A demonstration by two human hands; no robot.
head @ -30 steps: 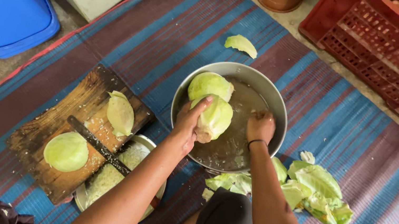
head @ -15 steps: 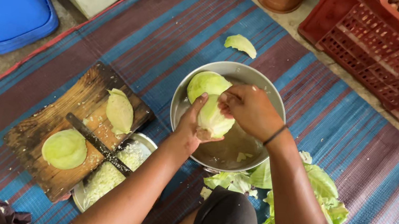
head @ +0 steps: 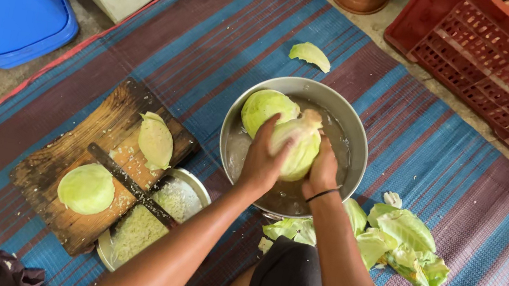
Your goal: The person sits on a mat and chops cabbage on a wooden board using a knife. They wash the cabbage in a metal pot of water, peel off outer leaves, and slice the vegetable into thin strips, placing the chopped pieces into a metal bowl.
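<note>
Holding: head view, both hands on one pale cabbage piece [head: 298, 148], above the steel bowl [head: 352, 128].
Left hand [head: 263, 158]: clamped on cabbage piece's left side, fingers wrapped round.
Right hand [head: 321, 171]: pressed on its right and lower side, thin dark band on wrist.
Cabbage piece position: over bowl's middle, against second cabbage [head: 266, 109] lying in bowl at back left.
Water: shallow, cloudy, covering bowl bottom.
Step advice: best kept low over the water, grip on both sides, turned slowly so drips stay inside rim; judgement only.
Slip risk: wet waxy leaves, firm even pressure likely needed.
Bowl: round, shiny metal, thin rim, on woven mat [head: 216, 42].
Mat: striped blue and maroon, ribbed weave, red edge.
Board [head: 61, 160]: dark worn wood, rough, left of bowl.
On board: flat-cut cabbage half [head: 87, 188], one curved leaf piece [head: 155, 141], dark blade [head: 125, 182] lying across.
Plate [head: 189, 187]: metal, shredded cabbage heaped, partly under board edge.
Loose leaves [head: 402, 244]: crumpled, brighter green, right of the knee.
Single leaf [head: 310, 54]: on mat behind bowl.
Crate [head: 484, 70]: red plastic lattice, top right, contents unclear.
Lid [head: 10, 9]: blue plastic, smooth, top left.
</note>
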